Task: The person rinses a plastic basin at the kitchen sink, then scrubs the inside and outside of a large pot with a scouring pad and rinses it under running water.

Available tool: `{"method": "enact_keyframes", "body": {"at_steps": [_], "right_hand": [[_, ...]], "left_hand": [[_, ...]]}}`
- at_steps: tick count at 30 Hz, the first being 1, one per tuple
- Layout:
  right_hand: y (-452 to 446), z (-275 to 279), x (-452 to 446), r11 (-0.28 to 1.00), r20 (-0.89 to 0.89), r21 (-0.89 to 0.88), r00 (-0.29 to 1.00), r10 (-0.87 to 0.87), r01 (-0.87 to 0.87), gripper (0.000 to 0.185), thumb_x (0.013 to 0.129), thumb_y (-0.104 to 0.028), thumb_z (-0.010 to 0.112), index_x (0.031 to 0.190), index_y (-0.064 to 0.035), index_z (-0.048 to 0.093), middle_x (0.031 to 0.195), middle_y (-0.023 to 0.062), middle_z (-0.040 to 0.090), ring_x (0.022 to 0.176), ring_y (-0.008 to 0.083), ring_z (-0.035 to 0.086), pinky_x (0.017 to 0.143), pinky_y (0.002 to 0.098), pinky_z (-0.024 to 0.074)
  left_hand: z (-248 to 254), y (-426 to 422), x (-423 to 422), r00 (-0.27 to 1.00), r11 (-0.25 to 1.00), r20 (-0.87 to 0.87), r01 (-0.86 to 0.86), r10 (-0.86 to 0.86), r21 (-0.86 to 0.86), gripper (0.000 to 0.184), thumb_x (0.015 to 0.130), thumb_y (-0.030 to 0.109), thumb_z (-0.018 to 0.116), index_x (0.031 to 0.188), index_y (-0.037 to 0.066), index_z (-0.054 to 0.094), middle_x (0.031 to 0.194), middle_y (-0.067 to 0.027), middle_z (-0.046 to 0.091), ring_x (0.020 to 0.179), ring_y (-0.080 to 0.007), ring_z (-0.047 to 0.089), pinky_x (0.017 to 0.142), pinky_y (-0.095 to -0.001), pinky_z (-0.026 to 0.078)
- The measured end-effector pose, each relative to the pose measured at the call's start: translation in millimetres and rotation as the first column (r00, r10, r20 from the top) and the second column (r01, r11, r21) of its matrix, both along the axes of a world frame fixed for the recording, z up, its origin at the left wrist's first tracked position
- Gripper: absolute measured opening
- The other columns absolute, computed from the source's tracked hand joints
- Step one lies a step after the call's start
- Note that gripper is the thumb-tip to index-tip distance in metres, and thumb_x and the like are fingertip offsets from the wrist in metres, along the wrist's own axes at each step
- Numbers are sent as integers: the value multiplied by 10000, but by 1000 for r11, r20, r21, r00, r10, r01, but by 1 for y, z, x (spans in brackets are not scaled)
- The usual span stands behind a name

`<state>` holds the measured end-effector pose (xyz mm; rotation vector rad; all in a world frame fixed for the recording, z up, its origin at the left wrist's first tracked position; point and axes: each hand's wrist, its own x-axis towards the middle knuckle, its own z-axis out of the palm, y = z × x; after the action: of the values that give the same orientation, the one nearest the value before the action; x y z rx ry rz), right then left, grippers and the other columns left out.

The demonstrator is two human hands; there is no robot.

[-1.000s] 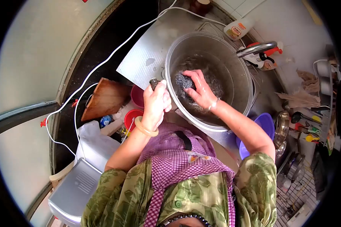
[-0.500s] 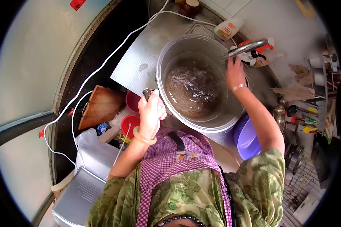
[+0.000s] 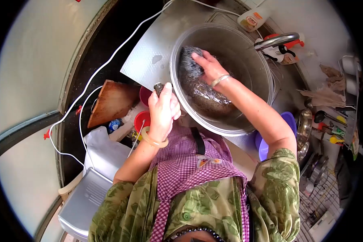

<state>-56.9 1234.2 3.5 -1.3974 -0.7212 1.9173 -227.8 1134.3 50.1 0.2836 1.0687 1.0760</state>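
A large metal pot (image 3: 174, 76) with murky brown water (image 3: 215, 107) in its bottom fills the middle of the view. Inside it, my right hand (image 3: 211, 67) is closed on a grey, wiry steel wool scrubber (image 3: 190, 61), pressed to the far left of the inner wall. Ripples glint on the water below. At the pot's left rim, my left hand (image 3: 164, 107) is wrapped round a dark handle (image 3: 159, 87) whose end pokes out above the thumb. The palm hides how that handle joins the pot.
A curved faucet (image 3: 279, 40) reaches over the right rim, with bottles (image 3: 252, 19) behind. Purple basins (image 3: 286, 121) sit at lower right. On the left are a wooden board (image 3: 111, 103), a red container (image 3: 142, 119) and a white cable (image 3: 109, 66). Utensils hang at far right.
My right hand has left the faucet and moved left into the pot, now with the scrubber in it. My left hand keeps its grip. The view has shifted slightly.
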Motion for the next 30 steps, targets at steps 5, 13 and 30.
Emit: {"method": "enact_keyframes", "body": {"at_steps": [5,13,30], "right_hand": [[-73,47,15,773,365,190,775,517,-605,717,906,-422,608,1473,-89,321,1396,263,384,1330,357,368,1113,413,288],[-36,76,156,196,706,-698,-617,346,-689,536,784,-77,627,1309,-133,537,1253,162,459,1152,323,514,905,402,496],[-26,-114,20,295,919,376,394,3,-878,469,764,-48,589,1222,-38,488,1122,240,449,1014,426,526,888,461,475]], "left_hand": [[-2,-2,0,997,997,6,-72,72,-36,325,1002,321,502,749,130,429,564,41,393,396,-56,346,353,-224,273],[0,-1,-3,1000,1000,21,19,-19,1,314,999,311,511,768,118,422,566,37,397,391,-58,351,348,-229,294],[5,-10,4,1000,1000,-26,-10,9,-12,310,1006,277,487,737,145,407,567,52,375,414,-53,335,375,-225,271]]}}
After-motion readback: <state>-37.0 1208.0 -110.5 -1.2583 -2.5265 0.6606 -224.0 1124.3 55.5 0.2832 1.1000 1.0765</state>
